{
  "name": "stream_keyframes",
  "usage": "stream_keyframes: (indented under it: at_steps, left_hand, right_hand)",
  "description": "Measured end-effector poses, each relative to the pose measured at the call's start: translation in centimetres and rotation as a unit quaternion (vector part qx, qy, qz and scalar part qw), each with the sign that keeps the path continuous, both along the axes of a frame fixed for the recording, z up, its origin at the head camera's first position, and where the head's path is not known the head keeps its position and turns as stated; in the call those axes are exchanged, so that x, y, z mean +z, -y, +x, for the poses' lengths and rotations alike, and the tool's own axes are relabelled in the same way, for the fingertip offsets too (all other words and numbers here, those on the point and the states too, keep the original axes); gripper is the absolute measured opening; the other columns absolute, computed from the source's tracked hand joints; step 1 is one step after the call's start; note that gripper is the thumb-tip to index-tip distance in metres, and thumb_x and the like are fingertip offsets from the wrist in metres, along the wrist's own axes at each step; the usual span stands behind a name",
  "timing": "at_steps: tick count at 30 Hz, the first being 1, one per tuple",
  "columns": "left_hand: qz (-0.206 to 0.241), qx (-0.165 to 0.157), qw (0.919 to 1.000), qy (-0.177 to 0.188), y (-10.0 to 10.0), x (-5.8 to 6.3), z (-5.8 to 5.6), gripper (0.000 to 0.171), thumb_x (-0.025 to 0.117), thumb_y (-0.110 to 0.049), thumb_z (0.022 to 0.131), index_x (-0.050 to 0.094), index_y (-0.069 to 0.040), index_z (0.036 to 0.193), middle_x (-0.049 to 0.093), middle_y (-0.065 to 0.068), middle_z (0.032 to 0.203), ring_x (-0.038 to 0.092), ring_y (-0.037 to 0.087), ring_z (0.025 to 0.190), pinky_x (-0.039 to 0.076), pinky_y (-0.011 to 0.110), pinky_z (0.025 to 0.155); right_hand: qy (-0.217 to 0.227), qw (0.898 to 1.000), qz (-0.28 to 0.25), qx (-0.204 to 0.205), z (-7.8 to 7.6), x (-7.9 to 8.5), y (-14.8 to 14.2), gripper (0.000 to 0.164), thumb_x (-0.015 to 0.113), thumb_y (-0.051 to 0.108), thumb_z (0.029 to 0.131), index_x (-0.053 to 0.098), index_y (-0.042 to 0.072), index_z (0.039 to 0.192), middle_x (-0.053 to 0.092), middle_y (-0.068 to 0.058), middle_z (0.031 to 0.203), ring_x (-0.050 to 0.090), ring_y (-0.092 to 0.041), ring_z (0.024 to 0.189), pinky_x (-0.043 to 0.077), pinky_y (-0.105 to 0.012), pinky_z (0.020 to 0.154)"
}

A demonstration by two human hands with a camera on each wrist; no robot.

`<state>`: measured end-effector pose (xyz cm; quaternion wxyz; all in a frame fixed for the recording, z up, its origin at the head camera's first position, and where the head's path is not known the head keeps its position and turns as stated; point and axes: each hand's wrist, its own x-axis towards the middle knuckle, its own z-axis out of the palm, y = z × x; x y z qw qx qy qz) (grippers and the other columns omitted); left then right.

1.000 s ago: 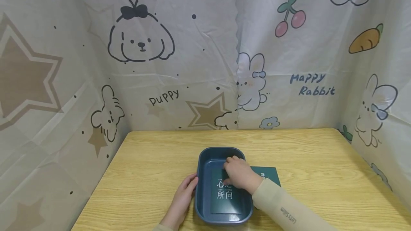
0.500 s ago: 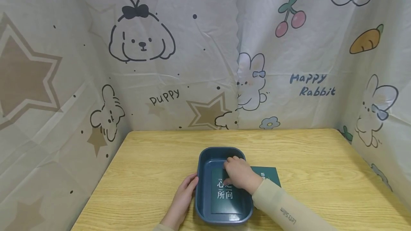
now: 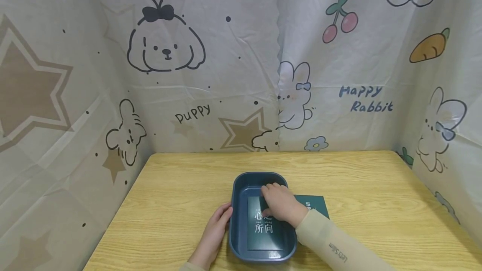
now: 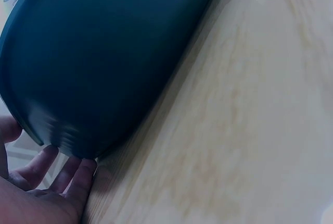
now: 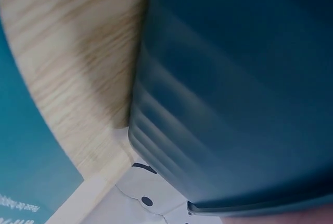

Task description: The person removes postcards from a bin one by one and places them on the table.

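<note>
A dark blue rectangular tray (image 3: pixel 239 229) with rounded corners stands near the front of the table. Against its left outer wall rest the fingertips of my left hand (image 3: pixel 214 231), which the left wrist view shows spread along the wall (image 4: pixel 104 78). Inside the tray lies a dark green notebook (image 3: pixel 260 241) with white Chinese characters on its cover. My right hand (image 3: pixel 284 206) reaches over the right rim and holds the notebook at its far end, thumb on the cover and fingers bent past the edge. That hand is mostly hidden behind the tray wall (image 5: pixel 234 104) in the right wrist view.
A second green booklet (image 3: pixel 318 205) lies on the table right of the tray, partly under my right forearm; its edge (image 5: pixel 26 130) shows in the right wrist view. The light wooden table (image 3: pixel 180 187) is enclosed by printed cloth (image 3: pixel 226 74) at the back and sides.
</note>
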<state>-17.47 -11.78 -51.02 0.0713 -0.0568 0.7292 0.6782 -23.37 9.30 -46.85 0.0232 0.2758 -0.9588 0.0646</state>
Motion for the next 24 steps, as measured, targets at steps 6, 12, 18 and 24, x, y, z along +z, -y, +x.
stream_keyframes:
  at_steps: [6,12,18,24]
  left_hand:
    - [0.0,-0.002,1.0,-0.001,0.1,-0.1,-0.1,0.063,0.047,-0.05,0.095,0.047,-0.003,0.138,0.047,0.021,0.143,0.044,0.033,0.125,0.038,0.054,0.105]
    - [0.002,-0.005,1.0,0.0,0.1,-0.3,-0.2,0.061,0.047,-0.048,0.096,0.046,-0.003,0.138,0.046,0.022,0.143,0.042,0.034,0.127,0.038,0.054,0.106]
    - [0.001,-0.001,1.0,-0.001,0.0,-0.1,0.0,0.062,0.048,-0.048,0.095,0.047,-0.003,0.137,0.047,0.021,0.143,0.043,0.033,0.126,0.038,0.054,0.106]
    - [0.0,0.001,1.0,0.004,0.0,0.0,0.0,0.064,0.048,-0.051,0.094,0.047,-0.004,0.138,0.047,0.021,0.143,0.043,0.033,0.126,0.038,0.054,0.106]
  right_hand:
    - [0.012,1.0,-0.017,0.001,0.0,0.2,-0.1,0.052,0.083,0.041,0.067,0.061,0.009,0.102,0.066,-0.006,0.095,0.054,-0.02,0.084,0.054,-0.042,0.081]
    - [0.025,0.999,-0.035,0.007,0.0,0.5,-0.3,0.048,0.081,0.038,0.07,0.058,0.01,0.102,0.065,-0.005,0.095,0.053,-0.02,0.085,0.052,-0.042,0.08]
    - [0.028,0.996,-0.084,0.019,0.0,1.3,-0.8,0.032,0.076,0.028,0.079,0.058,0.013,0.1,0.065,-0.003,0.095,0.054,-0.019,0.088,0.052,-0.043,0.081]
    - [0.047,0.985,-0.162,0.041,0.0,2.0,-1.3,0.018,0.071,0.017,0.084,0.058,0.016,0.098,0.063,0.001,0.092,0.055,-0.015,0.086,0.055,-0.041,0.077]
